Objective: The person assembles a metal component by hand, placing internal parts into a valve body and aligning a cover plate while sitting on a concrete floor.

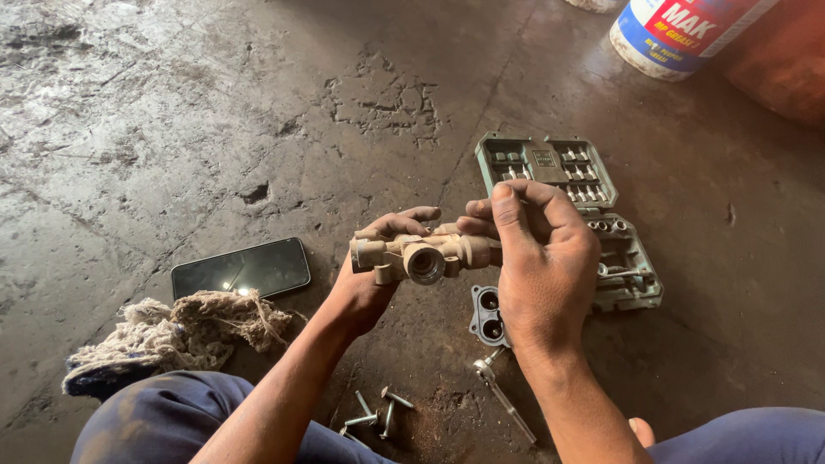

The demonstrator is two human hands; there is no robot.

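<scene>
Casting: brass-coloured valve body, held up between both hands, above the floor, round port facing cam.
L hand: left hand under and behind casting's L end, fingers curled round it, thumb side on top. Grip closed on it.
R hand: right hand on casting's R end, fingers wrapped over, back of hand to cam. Closed firmly on the part too.
Below casting: grey plate w/ two round holes, flat on floor, just beside R wrist.
Ratchet: ratchet lying on floor near the plate, handle pointing toward R knee.
Bolts: bolts, a small loose bunch, on floor between the forearms.
Socket set: green case, open, behind R hand, sockets in rows.
Phone: phone, dark screen up, L of L hand, apart from it.
Rag: frayed rag, just beside phone, by L knee.
Tub: white-blue tub, top R, well apart.
Floor: concrete floor, stained, rough.
</scene>
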